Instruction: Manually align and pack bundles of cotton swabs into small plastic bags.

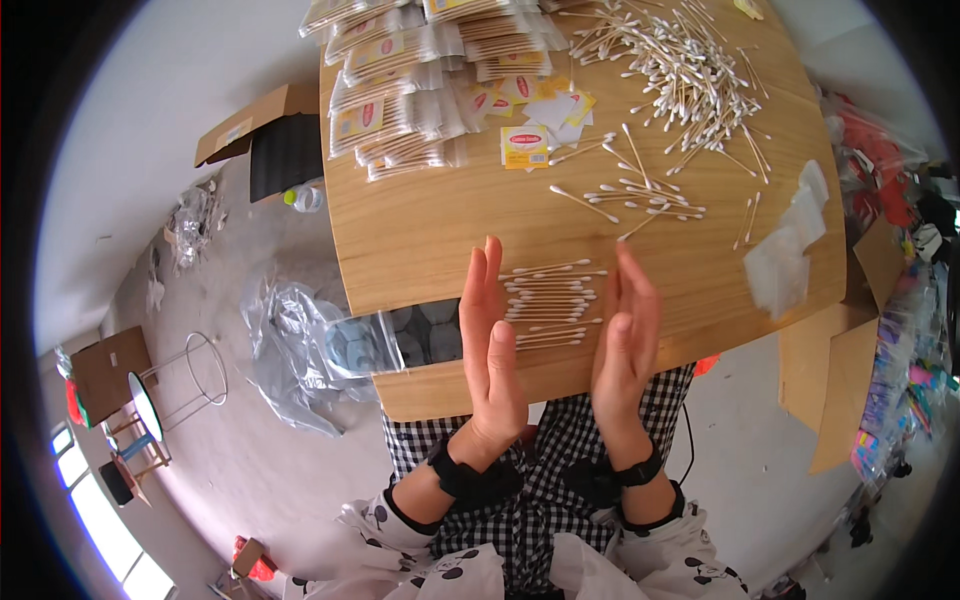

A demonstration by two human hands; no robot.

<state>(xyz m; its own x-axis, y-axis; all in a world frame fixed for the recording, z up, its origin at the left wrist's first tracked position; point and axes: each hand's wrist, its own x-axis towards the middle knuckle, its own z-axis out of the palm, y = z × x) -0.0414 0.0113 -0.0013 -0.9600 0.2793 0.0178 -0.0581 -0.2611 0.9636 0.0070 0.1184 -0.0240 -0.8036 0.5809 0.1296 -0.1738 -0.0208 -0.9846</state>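
A row of cotton swabs (552, 298) lies side by side on the wooden table (420, 220), close to its near edge. My left hand (488, 345) stands on edge at the row's left ends, fingers stretched out and palm turned inward. Facing it across the row, my right hand (627, 345) is also upright on its side with straight fingers. The swabs lie between the two palms, and neither hand grips anything. Just beyond the hands, a small scatter of loose swabs (640, 195) lies in mixed directions.
Filled clear packets of swabs (400, 110) are stacked at the far left, beside yellow-and-white cards (525, 146). A large swab heap (700, 85) covers the far right. Empty clear bags (782, 260) lie at the right edge. A dark moulded tray (428, 333) adjoins my left hand.
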